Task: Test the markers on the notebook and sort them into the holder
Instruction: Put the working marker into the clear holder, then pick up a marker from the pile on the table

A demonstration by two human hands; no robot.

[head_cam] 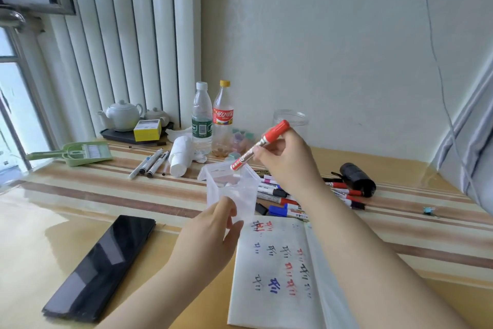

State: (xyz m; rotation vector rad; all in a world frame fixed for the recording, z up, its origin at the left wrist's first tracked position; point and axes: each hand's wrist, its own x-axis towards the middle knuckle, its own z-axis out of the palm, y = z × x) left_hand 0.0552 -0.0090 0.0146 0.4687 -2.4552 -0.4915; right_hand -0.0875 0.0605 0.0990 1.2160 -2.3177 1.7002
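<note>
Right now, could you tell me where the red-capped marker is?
The right hand holds the red-capped marker over the clear holder, centre frame.

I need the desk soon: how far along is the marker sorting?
Midway. The notebook carries many test strokes. The right hand lowers a red marker into the clear holder, gripped by the left hand. A pile of markers waits.

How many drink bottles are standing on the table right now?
2: a clear water bottle with a green label, and a red-labelled cola bottle just right of it, both behind the holder.
</note>
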